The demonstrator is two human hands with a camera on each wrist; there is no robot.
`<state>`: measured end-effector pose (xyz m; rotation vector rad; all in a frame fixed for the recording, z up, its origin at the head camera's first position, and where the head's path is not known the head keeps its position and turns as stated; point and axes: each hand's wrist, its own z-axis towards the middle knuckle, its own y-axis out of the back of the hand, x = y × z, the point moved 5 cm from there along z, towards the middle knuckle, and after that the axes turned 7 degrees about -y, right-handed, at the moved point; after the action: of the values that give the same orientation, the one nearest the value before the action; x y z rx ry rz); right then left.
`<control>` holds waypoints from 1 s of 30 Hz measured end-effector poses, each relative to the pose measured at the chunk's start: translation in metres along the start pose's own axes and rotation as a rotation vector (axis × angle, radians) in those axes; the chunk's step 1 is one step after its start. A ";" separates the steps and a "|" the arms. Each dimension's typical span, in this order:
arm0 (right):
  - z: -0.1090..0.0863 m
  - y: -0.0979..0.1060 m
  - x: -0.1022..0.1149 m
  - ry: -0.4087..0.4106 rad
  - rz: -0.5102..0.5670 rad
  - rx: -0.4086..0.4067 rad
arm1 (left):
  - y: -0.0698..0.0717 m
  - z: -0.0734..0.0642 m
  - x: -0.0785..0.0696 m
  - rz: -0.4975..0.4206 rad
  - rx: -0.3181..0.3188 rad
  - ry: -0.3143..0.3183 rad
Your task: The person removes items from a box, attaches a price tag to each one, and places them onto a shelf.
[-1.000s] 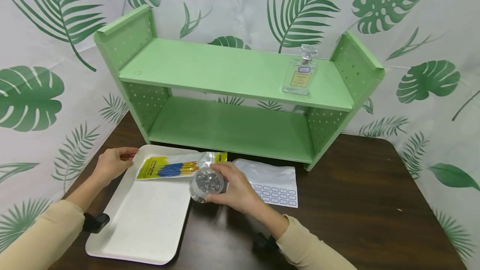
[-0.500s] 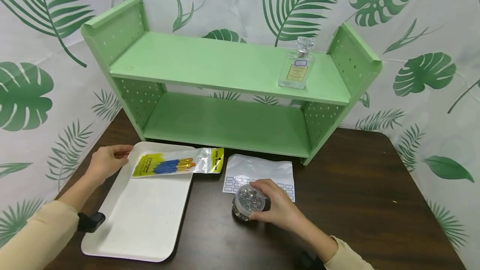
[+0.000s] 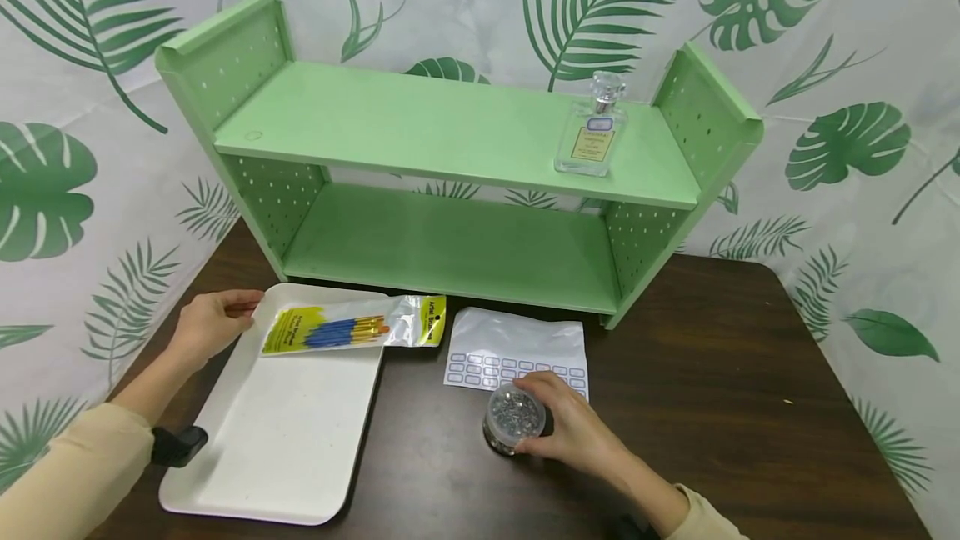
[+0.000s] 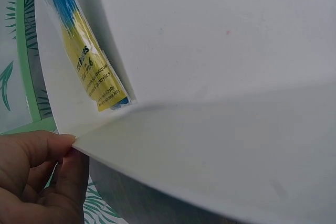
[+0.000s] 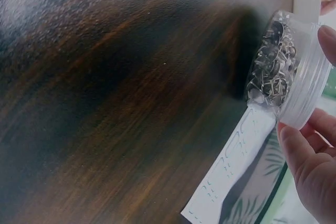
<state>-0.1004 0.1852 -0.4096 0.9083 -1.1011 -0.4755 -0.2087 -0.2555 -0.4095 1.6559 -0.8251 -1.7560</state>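
Two bare hands are at work over the dark wood table. Farthest left, the left hand pinches the far left corner of the white tray between thumb and fingers. That pinch looks well placed for steadying the tray; I would make it light, since a hard pull could tip the rim and slide the contents. Across the tray's far end lies a packet of brushes, its right end reaching out past the tray's rim, so any tug on the tray should be gentle.

Behind, the green shelf unit spans much of the view. Before it, a sheet of small labels lies on the table, just right of the packet and apart from the tray.

Next comes the clear jar of small metal pieces, perhaps tacks, at the sheet's near edge. It is upright or nearly so; whether its base touches the table, I cannot tell. The right hand grasps it near the top, thumb on the near side and fingers on the far side. To handle it well, hold it level, lower it base first, clear of the sheet, and loosen the fingers only once it sits flat.

Above, a glass bottle stands on the upper shelf's right part.
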 end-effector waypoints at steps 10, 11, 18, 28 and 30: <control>-0.002 -0.003 0.000 0.041 -0.061 -0.003 | 0.001 -0.001 -0.002 -0.006 0.000 -0.005; -0.002 -0.003 0.001 0.051 -0.070 -0.006 | 0.000 -0.001 -0.002 -0.007 0.000 -0.004; -0.005 -0.004 0.000 0.085 -0.111 -0.018 | 0.000 0.000 0.000 -0.007 0.003 0.001; -0.004 0.001 -0.002 0.075 -0.016 0.009 | 0.001 -0.001 -0.003 0.001 0.000 -0.008; -0.001 0.005 -0.006 0.027 0.091 -0.013 | 0.001 -0.001 -0.003 0.000 0.001 -0.006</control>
<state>-0.1024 0.1930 -0.4087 0.8475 -1.1083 -0.3941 -0.2076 -0.2540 -0.4071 1.6521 -0.8290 -1.7615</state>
